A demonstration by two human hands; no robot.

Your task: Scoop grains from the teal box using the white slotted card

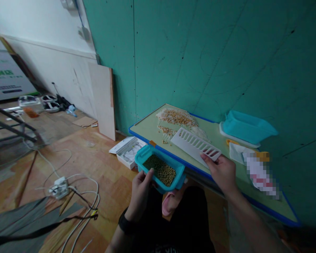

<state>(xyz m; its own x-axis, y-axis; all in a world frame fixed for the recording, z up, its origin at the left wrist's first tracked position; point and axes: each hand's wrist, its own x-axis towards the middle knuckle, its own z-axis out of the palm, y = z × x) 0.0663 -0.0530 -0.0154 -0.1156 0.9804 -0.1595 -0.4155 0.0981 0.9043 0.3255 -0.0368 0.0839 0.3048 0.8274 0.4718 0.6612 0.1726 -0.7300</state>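
My left hand [140,188] grips the near rim of a teal rectangular tub [177,168] that holds green and yellow beans [160,169]. The tub is held just below the table's front edge. My right hand [221,171] is closed on the near end of a white slotted plastic tray [193,144] that lies flat on the green table [147,128]. A pile of yellow beans and pale grains [177,117] is spread on the table beyond the white tray.
An upturned teal tub on a white lid [246,128] stands at the table's far right, with white paper and a blurred packet [259,172] near it. The green wall runs behind the table. On the wooden floor lie an open white box [127,149], a power strip [58,186] and cables.
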